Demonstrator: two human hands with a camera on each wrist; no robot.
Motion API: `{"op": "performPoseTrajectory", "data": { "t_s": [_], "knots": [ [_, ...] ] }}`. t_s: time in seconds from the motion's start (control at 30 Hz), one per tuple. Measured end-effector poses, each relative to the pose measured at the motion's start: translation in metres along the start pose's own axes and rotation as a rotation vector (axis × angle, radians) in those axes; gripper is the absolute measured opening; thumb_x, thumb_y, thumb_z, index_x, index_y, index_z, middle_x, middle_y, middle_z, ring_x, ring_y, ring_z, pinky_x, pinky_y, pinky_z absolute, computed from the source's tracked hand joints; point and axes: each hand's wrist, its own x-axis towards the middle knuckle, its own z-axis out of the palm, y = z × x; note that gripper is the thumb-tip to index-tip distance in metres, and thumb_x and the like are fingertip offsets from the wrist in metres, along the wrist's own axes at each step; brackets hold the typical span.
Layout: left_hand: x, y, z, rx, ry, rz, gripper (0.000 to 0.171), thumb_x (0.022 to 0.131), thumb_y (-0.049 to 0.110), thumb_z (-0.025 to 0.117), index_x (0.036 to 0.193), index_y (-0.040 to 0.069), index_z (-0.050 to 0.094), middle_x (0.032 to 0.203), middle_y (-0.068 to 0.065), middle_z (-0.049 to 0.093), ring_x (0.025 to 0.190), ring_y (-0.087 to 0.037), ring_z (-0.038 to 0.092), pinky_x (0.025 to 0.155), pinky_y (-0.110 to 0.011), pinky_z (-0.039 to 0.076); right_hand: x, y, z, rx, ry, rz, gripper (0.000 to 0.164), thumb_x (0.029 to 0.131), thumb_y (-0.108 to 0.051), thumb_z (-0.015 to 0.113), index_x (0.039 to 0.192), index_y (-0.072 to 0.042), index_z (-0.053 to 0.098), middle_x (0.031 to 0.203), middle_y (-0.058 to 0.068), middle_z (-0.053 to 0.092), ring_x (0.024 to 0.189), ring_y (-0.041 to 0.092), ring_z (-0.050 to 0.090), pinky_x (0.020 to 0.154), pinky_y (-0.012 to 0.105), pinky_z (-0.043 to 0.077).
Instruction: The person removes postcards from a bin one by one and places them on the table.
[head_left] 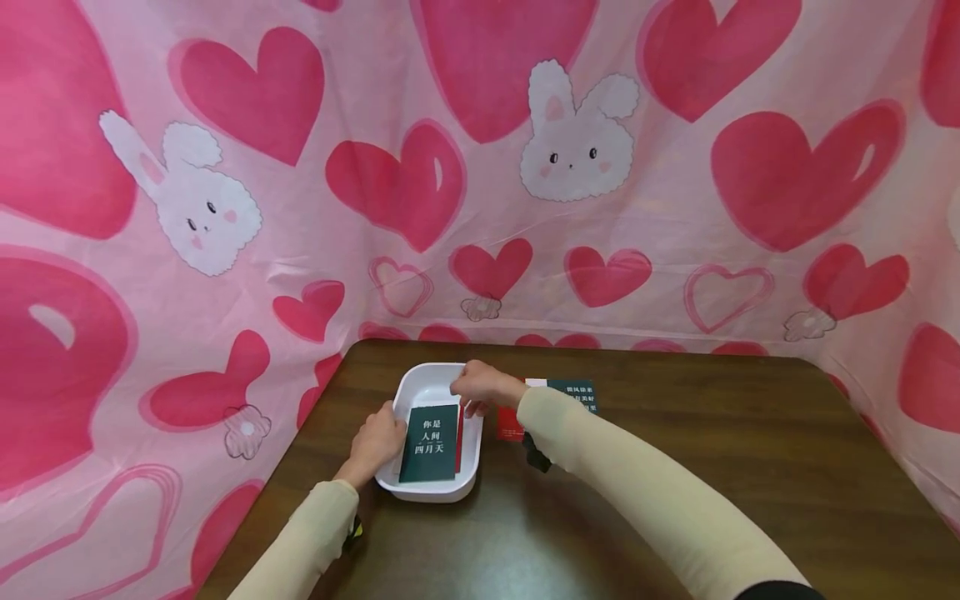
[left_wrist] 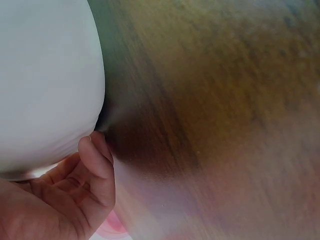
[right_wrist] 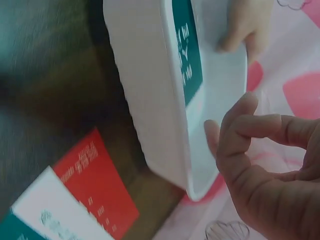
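Note:
A white basin (head_left: 427, 492) with rounded corners sits on the table. Inside lies a dark green card (head_left: 430, 450) with white Chinese characters, and a red edge (head_left: 460, 442) shows along its right side. My left hand (head_left: 378, 437) grips the basin's left side, its fingers (left_wrist: 95, 160) curled against the outer wall in the left wrist view. Over the basin's far right rim is my right hand (head_left: 483, 385). In the right wrist view its fingers (right_wrist: 240, 130) are loosely bent above the basin, with nothing visible between them.
Right of the basin, partly behind my right forearm, lie a red card (head_left: 510, 427), a white card (right_wrist: 47, 207) and a green card (head_left: 573, 392) with white characters. The brown wooden table (head_left: 675, 467) meets a pink curtain (head_left: 600, 250) with hearts and rabbits along its far edge.

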Motion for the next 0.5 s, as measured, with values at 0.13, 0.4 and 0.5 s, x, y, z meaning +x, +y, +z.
{"op": "performPoseTrajectory", "data": {
  "t_s": [0.13, 0.4, 0.5],
  "knots": [
    [-0.001, 0.001, 0.002, -0.014, -0.011, -0.008, 0.050, 0.106, 0.014, 0.054, 0.147, -0.012, 0.043, 0.134, -0.034, 0.059, 0.107, -0.043, 0.067, 0.094, -0.064, 0.053, 0.005, 0.003, 0.009, 0.145, -0.146, 0.105, 0.029, 0.101, -0.011, 0.062, 0.120, 0.008, 0.055, 0.075, 0.015, 0.055, 0.055, 0.017, 0.060, 0.053, 0.023, 0.050],
    [0.000, 0.002, -0.001, -0.025, -0.012, -0.008, 0.051, 0.106, 0.014, 0.056, 0.148, -0.012, 0.043, 0.136, -0.034, 0.059, 0.107, -0.043, 0.067, 0.094, -0.063, 0.053, 0.014, 0.005, 0.022, 0.301, -0.305, 0.288, 0.059, 0.104, -0.013, 0.059, 0.149, 0.003, 0.026, 0.142, 0.032, 0.049, 0.060, 0.018, 0.061, 0.057, 0.023, 0.052],
    [0.000, 0.002, -0.002, -0.027, -0.016, -0.008, 0.051, 0.106, 0.014, 0.057, 0.147, -0.012, 0.043, 0.134, -0.033, 0.060, 0.106, -0.042, 0.068, 0.093, -0.063, 0.054, 0.015, 0.008, 0.029, 0.299, -0.313, 0.308, 0.052, 0.104, -0.013, 0.059, 0.145, 0.002, 0.032, 0.147, 0.031, 0.047, 0.061, 0.018, 0.060, 0.058, 0.022, 0.053]
  ]
}}
